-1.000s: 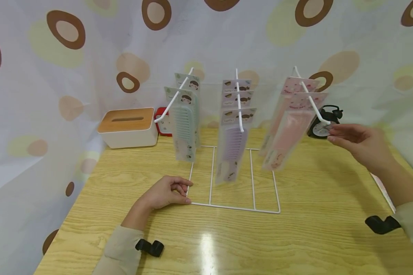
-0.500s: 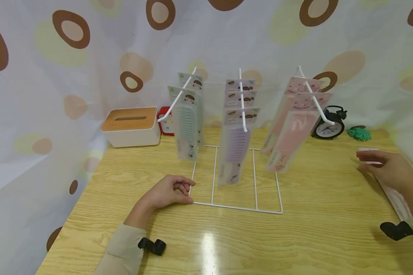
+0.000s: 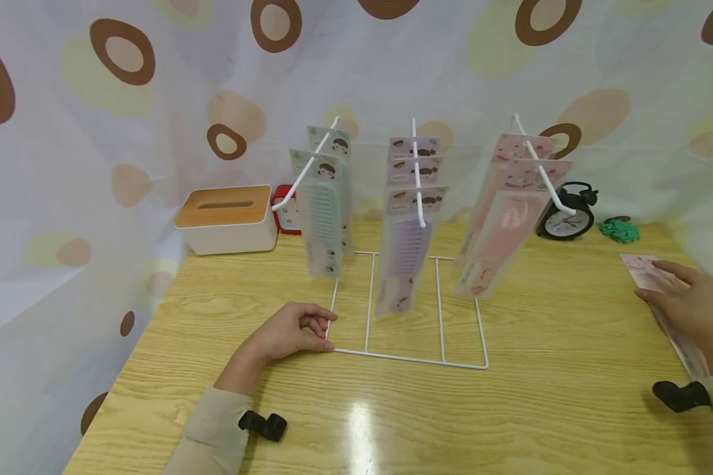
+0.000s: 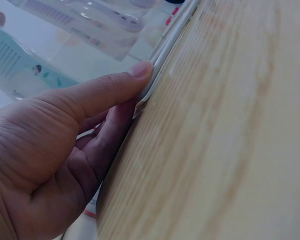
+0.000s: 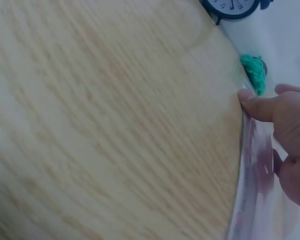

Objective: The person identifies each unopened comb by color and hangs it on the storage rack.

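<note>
My left hand (image 3: 288, 330) pinches the front left corner of a white wire display rack (image 3: 404, 358) with thumb and fingers. From the rack's three arms hang packaged combs: green ones (image 3: 319, 211) at left, purple ones (image 3: 407, 247) in the middle, pink ones (image 3: 505, 227) at right. At the table's right side my right hand (image 3: 698, 307) holds the top part of another pink packaged comb (image 3: 636, 262) lying flat. The right wrist view shows the thumb (image 5: 257, 107) on the package's near edge, the other fingers across it. The hand covers much of this package.
Behind the rack stand a white tissue box with a wooden lid (image 3: 226, 227), a red clock (image 3: 288, 214) and a black alarm clock (image 3: 567, 218). A green bundle (image 3: 620, 229) lies at the back right. A patterned curtain (image 3: 380, 72) encloses the table.
My right hand has moved right and down from the front end of the right arm to the pink package on the table. The hung pink combs sway slightly. My left hand has kept its place.
</note>
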`<act>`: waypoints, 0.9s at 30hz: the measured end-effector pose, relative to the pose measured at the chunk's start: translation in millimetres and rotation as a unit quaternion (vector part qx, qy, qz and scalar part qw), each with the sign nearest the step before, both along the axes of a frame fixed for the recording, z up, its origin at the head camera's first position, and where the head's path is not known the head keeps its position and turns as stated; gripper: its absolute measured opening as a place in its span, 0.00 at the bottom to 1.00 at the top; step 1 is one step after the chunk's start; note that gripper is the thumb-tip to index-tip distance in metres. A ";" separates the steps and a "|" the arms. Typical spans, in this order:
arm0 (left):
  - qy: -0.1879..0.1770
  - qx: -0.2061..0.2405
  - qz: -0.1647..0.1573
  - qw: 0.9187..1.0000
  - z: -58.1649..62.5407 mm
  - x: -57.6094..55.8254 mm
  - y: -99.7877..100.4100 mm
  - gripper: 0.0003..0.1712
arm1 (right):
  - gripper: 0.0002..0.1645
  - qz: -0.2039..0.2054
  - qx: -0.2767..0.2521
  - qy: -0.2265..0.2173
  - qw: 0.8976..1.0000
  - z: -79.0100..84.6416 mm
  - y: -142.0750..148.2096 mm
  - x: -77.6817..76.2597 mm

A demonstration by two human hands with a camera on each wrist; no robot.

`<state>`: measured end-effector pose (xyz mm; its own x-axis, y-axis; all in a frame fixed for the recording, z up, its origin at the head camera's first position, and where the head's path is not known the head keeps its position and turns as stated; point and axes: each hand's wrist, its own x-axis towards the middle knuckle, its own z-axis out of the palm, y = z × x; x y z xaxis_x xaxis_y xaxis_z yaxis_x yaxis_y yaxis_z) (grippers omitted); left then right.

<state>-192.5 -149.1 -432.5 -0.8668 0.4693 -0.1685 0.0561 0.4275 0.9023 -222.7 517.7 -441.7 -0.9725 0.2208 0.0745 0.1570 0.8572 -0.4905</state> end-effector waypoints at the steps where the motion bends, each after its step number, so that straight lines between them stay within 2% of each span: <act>1: 0.000 0.000 0.000 1.000 0.0 0.1 -0.2 0.30 | 0.49 -0.004 -0.002 -0.006 1.000 1.6 -0.5 -0.4; 8: 0.001 -0.001 0.005 1.000 0.1 0.4 -1.7 0.30 | 0.61 -0.024 -0.038 -0.059 0.997 13.9 -7.9 -4.7; 13: 0.001 0.003 0.002 1.000 0.9 0.7 -1.0 0.30 | 0.59 -0.007 -0.057 -0.049 0.997 20.4 -17.5 -6.5; 15: 0.001 0.005 0.001 1.000 1.1 0.6 -0.4 0.29 | 0.56 -0.014 -0.090 -0.041 0.995 23.3 -23.6 -6.5; 17: 0.000 0.006 0.002 1.000 1.0 0.3 0.2 0.29 | 0.52 -0.025 -0.147 -0.022 0.989 29.0 -31.7 -7.5; 18: 0.000 0.006 0.003 1.000 1.1 0.2 0.4 0.29 | 0.49 -0.024 -0.184 -0.009 0.983 33.5 -36.5 -8.0; 20: -0.001 0.006 0.004 1.000 1.4 0.1 0.5 0.29 | 0.45 -0.017 -0.274 0.018 0.961 44.4 -47.8 -8.6; 23: -0.001 0.004 0.005 1.000 1.1 0.4 -0.5 0.29 | 0.41 0.008 -0.424 0.052 0.904 64.3 -69.2 -6.5; 25: 0.000 0.003 0.005 1.000 1.1 0.8 -1.2 0.29 | 0.37 0.029 -0.484 0.067 0.872 77.2 -85.9 -0.3; 27: 0.000 0.003 0.003 1.000 1.1 1.0 -1.9 0.29 | 0.31 0.059 -0.518 0.083 0.849 88.8 -101.4 8.4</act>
